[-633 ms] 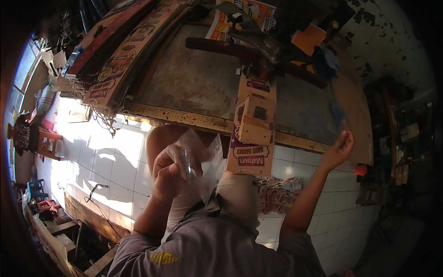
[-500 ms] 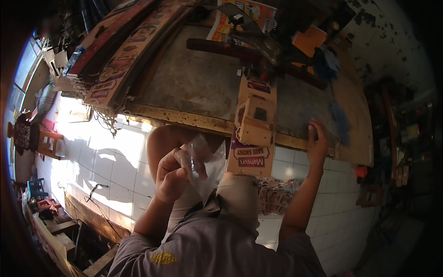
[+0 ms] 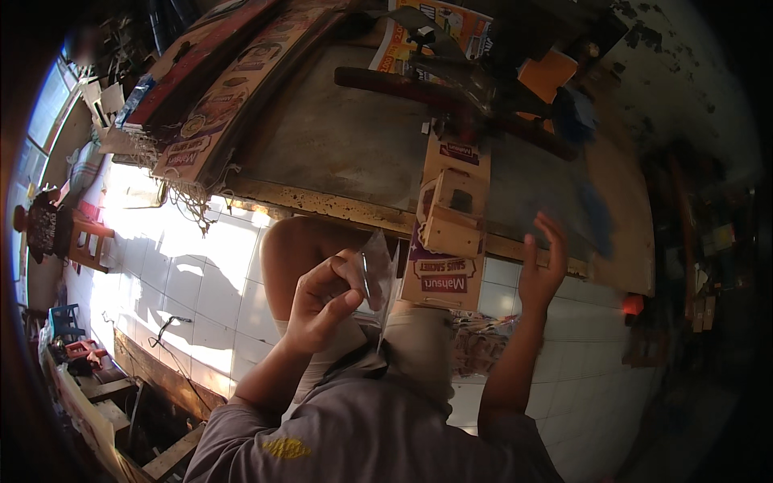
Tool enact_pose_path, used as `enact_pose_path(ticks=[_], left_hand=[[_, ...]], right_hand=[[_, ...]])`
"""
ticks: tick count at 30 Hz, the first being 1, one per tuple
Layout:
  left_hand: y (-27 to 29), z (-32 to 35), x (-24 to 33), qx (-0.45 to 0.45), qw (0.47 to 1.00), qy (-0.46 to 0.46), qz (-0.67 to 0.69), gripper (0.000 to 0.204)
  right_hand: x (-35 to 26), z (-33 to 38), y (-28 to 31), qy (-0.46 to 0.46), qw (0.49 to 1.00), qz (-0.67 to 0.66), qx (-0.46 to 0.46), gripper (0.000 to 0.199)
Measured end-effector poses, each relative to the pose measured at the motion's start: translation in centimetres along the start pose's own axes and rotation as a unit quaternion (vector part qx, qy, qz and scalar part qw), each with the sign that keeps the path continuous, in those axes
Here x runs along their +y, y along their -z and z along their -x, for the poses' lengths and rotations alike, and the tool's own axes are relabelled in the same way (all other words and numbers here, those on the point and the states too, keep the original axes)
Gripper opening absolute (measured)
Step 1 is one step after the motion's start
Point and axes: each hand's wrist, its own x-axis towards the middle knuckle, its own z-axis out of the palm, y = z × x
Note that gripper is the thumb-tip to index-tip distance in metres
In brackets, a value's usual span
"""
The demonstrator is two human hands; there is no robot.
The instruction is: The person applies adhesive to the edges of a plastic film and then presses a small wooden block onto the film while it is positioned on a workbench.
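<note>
My left hand (image 3: 318, 310) is held up in front of my lap, its thumb and fingers closed on a clear plastic bag (image 3: 384, 278). The thin bag hangs upright, with a bright glint along its edge. Further right, my right hand (image 3: 546, 270) is raised near the table's front edge, empty, with its fingers apart. Between the hands, a printed cardboard strip (image 3: 439, 282) juts over the table edge toward my lap. A small brown cardboard piece (image 3: 451, 211) with a dark square patch lies on that strip.
Behind the strip, a dark red bar-shaped fixture (image 3: 386, 85) crosses the worn table (image 3: 322, 121). Long printed cardboard boards (image 3: 229, 92) lie at the table's left. Printed packets (image 3: 483, 346) lie on the tiled floor to the right of my legs. An orange stool (image 3: 87, 245) stands far left.
My left hand has moved slightly right with the plastic bag, which has turned more edge-on. My right hand has shifted slightly, its fingers now more upright and spread.
</note>
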Motion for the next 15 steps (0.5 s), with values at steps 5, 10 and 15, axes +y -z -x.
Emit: enact_pose_path(ticks=[5,10,15], left_hand=[[-1.3,0.2,-0.8,-0.012,0.998,-0.006,-0.053,0.011],[-1.7,-0.5,-0.8,-0.046,0.963,-0.088,-0.249,0.009],[-1.8,-0.6,-0.8,-0.015,0.955,-0.102,-0.279,0.013]], right_hand=[[-11.5,3.7,-1.9,0.038,0.957,-0.230,-0.171,0.035],[-14.5,5.5,-3.3,-0.061,0.887,-0.399,-0.222,0.041],[-13.5,6.1,-3.4,-0.147,0.814,-0.500,-0.258,0.040]])
